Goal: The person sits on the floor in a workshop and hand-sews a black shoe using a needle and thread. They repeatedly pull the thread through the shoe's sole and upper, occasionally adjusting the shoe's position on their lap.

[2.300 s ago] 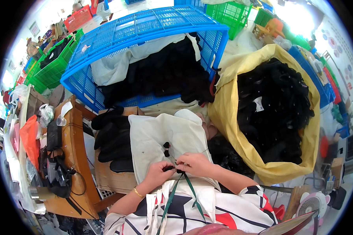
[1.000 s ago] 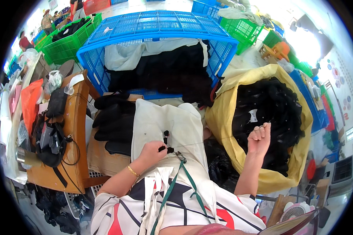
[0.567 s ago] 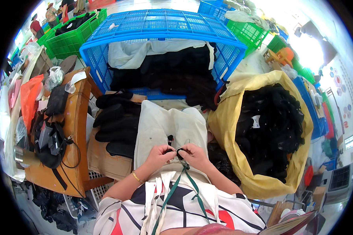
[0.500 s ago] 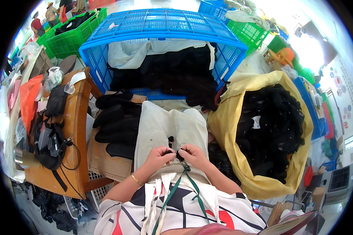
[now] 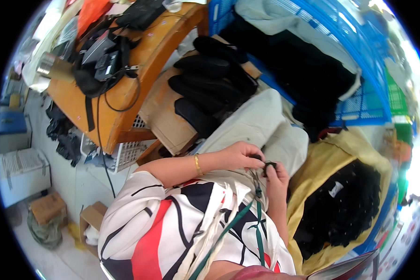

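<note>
Both hands meet above my lap, close together with fingertips pinched. My left hand (image 5: 241,156), a gold bracelet on its wrist, is closed; a bit of something dark shows at its fingertips. My right hand (image 5: 278,176) is closed on a small black piece (image 5: 269,166), too small to tell its kind. A green cord (image 5: 260,226) hangs from my neck down to just below the hands. Under them lies a pale cloth (image 5: 247,121) over my legs. Several black, padded, sock-like pieces (image 5: 200,88) lie on cardboard (image 5: 170,126) to the left.
At the upper right stands a blue plastic crate (image 5: 366,81) on its side, holding black goods and white cloth. A yellow sack (image 5: 308,219) full of black pieces is at my right. An orange wooden table (image 5: 149,51) bears a black bag (image 5: 91,77) and a cable.
The view has swung left and tilted, so the table shows larger and the crate sits to the right. My hands stay together over my lap, still pinched.
</note>
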Tool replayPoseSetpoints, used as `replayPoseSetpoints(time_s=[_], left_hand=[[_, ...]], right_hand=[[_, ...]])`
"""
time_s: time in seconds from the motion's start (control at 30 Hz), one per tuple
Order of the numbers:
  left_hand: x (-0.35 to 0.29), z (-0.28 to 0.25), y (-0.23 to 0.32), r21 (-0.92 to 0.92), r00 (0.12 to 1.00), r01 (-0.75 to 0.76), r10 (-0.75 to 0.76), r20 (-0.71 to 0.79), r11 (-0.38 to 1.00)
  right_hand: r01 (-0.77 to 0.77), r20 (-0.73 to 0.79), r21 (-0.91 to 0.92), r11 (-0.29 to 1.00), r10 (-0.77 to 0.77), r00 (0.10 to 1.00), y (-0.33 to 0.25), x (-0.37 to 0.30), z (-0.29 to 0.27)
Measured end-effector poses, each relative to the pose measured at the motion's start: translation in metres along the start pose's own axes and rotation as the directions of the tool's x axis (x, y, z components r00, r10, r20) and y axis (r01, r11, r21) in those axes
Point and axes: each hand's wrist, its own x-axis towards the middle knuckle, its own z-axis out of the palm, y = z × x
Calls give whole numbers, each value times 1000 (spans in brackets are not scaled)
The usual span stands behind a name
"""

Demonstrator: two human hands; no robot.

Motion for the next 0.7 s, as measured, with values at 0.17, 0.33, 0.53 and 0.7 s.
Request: replayPoseSetpoints(time_s=[0.17,0.33,0.53,0.7], left_hand=[[7,-49,3,482,885,-194,365,-290,854],[13,-124,9,550,746,-11,373,-552,835],[-1,-143,3,922,904,272,255,-343,275],[-26,-148,-64,877,980,195,56,-190,-439]], right_hand=[[51,-87,113,992,-41,995,-4,17,-10],[14,-167,139,990,9,986,-9,28,-11],[3,-200,195,981,37,979,1,32,-16],[-41,-209,181,983,79,975,13,30,-18]])
